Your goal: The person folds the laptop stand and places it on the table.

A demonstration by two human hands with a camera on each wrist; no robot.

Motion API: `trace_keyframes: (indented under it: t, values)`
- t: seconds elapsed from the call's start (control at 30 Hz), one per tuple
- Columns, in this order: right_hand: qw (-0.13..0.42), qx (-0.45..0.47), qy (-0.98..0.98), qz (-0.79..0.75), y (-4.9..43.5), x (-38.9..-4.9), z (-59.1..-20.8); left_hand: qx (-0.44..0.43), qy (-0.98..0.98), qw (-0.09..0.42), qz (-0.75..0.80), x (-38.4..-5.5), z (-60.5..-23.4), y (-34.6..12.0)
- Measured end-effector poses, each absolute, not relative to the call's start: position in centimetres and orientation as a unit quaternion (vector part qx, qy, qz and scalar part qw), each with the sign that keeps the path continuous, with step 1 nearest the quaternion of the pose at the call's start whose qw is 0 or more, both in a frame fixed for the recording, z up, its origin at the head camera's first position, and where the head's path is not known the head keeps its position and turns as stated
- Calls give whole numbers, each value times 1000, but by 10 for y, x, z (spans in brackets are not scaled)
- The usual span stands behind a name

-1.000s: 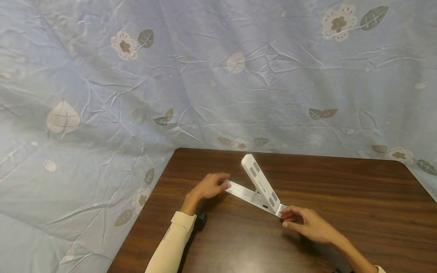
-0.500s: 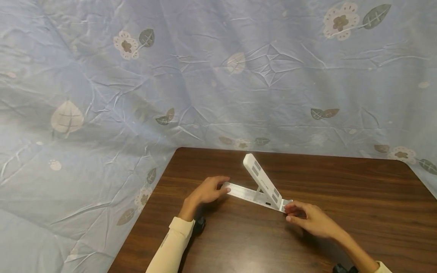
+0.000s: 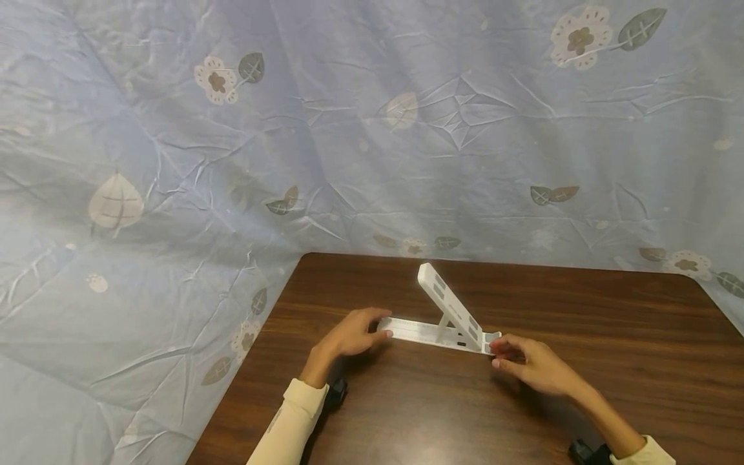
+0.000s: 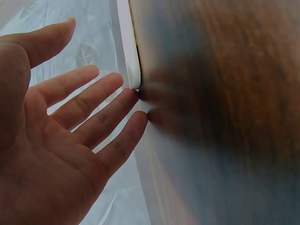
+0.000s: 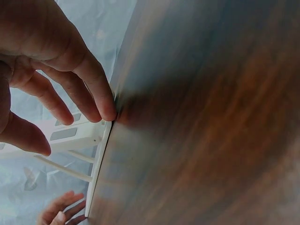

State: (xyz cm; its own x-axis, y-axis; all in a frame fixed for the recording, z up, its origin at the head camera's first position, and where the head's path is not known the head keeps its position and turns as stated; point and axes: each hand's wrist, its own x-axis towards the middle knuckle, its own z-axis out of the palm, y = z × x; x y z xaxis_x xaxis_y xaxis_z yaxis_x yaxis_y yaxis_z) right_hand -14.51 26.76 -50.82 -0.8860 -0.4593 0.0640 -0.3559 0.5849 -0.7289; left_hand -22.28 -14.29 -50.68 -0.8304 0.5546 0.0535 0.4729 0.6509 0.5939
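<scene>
A white folding laptop stand (image 3: 453, 309) stands on the table in the head view. Its flat base lies along the wood, and its upper arm slants up to the left on a thin prop. Grey pads dot the arm. My left hand (image 3: 353, 332) is at the base's left end, thumb and fingers apart. In the left wrist view its fingers are nearly straight, with fingertips touching the end of the base and the table. At the hinge end, my right hand (image 3: 537, 367) touches the stand with loosely bent fingers. The thumb hangs apart from the stand in the right wrist view.
The dark wood-grain table (image 3: 581, 303) has rounded far corners. Behind it and along its left side hangs a pale blue cloth (image 3: 349, 129) with flower and leaf prints. Dark devices are strapped at both wrists.
The stand has turned so that its base lies more nearly level across the view. Its right end has moved away and rightward, its left end slightly nearer. Both hands have moved along with it.
</scene>
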Motion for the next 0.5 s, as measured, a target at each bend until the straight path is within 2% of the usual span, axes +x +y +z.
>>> trace_keyframes:
  t: [0.5]
  values:
    - [44,-229,900,-368,271,-159,-509,302,909,66,281,-204,-503,-146]
